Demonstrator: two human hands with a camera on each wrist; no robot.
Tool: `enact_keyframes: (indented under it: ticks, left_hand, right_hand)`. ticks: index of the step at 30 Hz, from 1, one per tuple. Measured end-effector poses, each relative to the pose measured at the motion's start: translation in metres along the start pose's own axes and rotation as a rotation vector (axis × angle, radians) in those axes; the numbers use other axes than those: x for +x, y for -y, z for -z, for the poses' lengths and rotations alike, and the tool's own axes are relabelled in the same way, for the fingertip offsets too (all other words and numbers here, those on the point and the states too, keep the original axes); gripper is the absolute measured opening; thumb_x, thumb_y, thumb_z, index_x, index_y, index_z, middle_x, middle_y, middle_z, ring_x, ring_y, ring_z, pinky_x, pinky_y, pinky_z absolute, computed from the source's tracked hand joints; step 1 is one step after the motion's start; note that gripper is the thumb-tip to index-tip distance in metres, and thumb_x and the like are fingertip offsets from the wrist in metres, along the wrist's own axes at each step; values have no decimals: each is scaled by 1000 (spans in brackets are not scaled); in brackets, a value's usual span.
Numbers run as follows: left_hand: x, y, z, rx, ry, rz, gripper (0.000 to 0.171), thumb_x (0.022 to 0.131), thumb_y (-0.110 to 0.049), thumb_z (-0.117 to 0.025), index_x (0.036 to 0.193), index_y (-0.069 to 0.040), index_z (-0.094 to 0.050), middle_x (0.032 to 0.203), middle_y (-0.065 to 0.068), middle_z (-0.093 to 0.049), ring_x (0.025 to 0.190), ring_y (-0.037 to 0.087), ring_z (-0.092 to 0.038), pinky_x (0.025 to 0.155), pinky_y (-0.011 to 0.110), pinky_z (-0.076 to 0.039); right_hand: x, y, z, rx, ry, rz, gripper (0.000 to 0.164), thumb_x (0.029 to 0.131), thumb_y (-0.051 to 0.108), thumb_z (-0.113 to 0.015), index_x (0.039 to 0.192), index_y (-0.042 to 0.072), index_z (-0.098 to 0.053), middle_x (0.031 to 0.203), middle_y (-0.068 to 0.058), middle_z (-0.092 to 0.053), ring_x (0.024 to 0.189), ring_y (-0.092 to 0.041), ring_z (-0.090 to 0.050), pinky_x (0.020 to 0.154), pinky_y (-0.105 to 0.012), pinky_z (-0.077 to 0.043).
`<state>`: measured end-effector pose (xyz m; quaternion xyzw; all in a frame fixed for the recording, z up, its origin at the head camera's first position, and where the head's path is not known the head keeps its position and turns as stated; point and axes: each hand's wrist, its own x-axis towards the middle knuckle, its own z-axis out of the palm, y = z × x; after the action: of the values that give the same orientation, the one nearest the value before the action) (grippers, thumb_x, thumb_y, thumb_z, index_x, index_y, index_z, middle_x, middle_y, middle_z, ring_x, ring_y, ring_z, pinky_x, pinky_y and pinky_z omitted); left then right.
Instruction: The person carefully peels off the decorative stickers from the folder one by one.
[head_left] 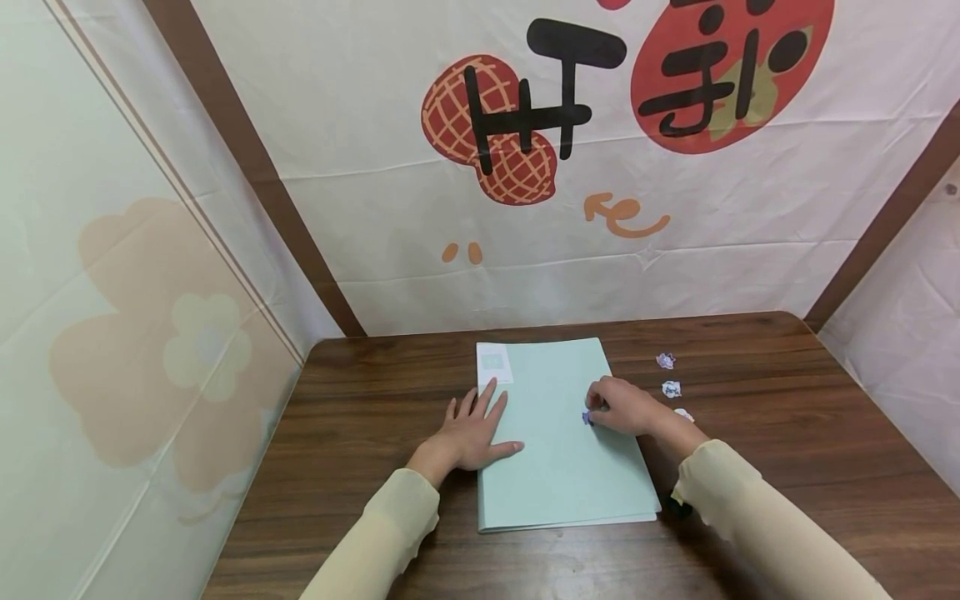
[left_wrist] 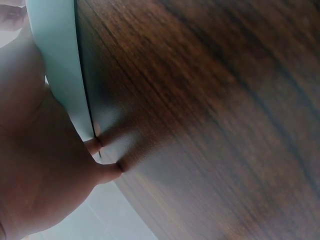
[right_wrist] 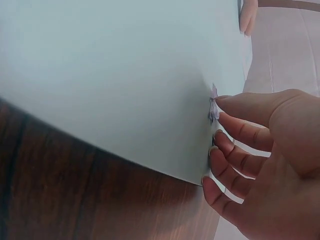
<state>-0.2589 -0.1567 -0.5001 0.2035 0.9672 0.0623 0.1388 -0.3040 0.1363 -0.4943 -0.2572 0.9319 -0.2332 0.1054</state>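
A pale green folder lies on the table, a white label at its upper left corner. My left hand rests with fingers spread on its left edge; in the left wrist view two fingertips reach past the edge onto the wood. Over the folder's right half, my right hand pinches a small purple sticker between thumb and index finger. In the right wrist view the sticker stands up close against the green cover, partly behind the thumb, and the other fingers curl beside it.
Three more small cut-out stickers lie in a column right of the folder: a purple one, a bluish one and a pale one partly behind the right wrist. The dark wood table ends at a printed cloth backdrop.
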Motion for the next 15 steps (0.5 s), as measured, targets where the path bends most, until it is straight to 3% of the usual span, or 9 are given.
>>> enact_keyframes:
  ticks: [15]
  left_hand:
    - [0, 1, -2, 18, -2, 0, 89, 86, -74, -32, 153, -20, -7, 157, 4, 13, 142, 36, -4, 108, 61, -9]
  right_hand:
    - [3, 3, 2, 35, 28, -5, 5, 89, 11, -63, 87, 7, -61, 80, 0, -54, 72, -15, -48, 64, -32, -42]
